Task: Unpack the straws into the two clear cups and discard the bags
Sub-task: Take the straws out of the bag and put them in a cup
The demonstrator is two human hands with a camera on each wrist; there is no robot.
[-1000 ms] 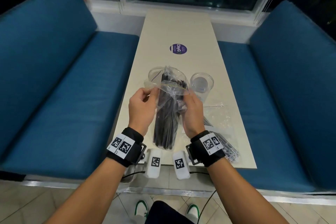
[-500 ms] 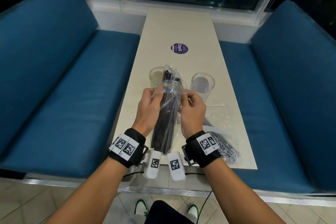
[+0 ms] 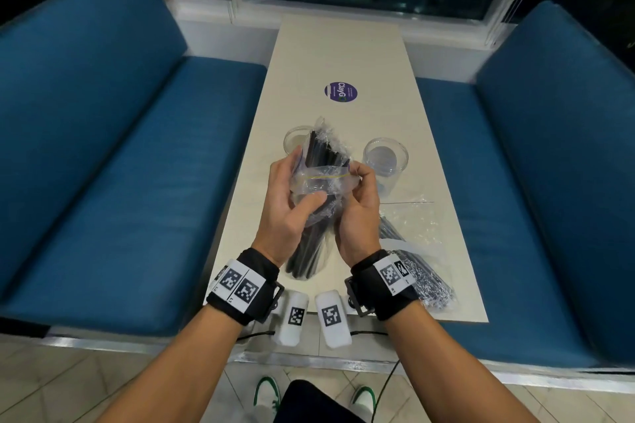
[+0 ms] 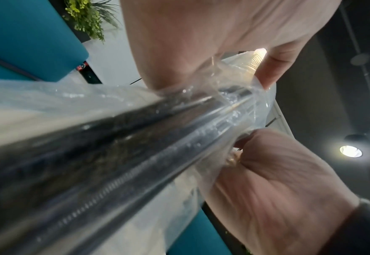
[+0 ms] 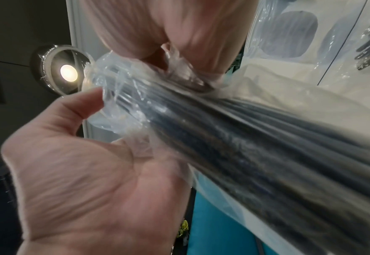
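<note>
Head view shows two clear cups on the table (image 3: 343, 55): the left cup (image 3: 293, 141) is partly hidden behind the raised bag, and the right cup (image 3: 385, 156) stands in the open beyond the right hand. Two bags of black straws are in sight. One bag (image 3: 319, 182) is held up over the table between both hands, its black straws (image 3: 324, 153) poking out of the crumpled open top. The second bag (image 3: 417, 261) lies flat on the table near the right wrist, just behind it. A round purple sticker (image 3: 341, 92) sits farther up the table, and blue benches (image 3: 113, 161) flank both sides. The left hand (image 3: 292, 213) grips the bag's side, thumb pressed across the plastic. The right hand (image 3: 359, 213) pinches the plastic on the opposite side, fingers curled round it. Both wrist views show blurred straws (image 4: 136, 146) running between the palms.
</note>
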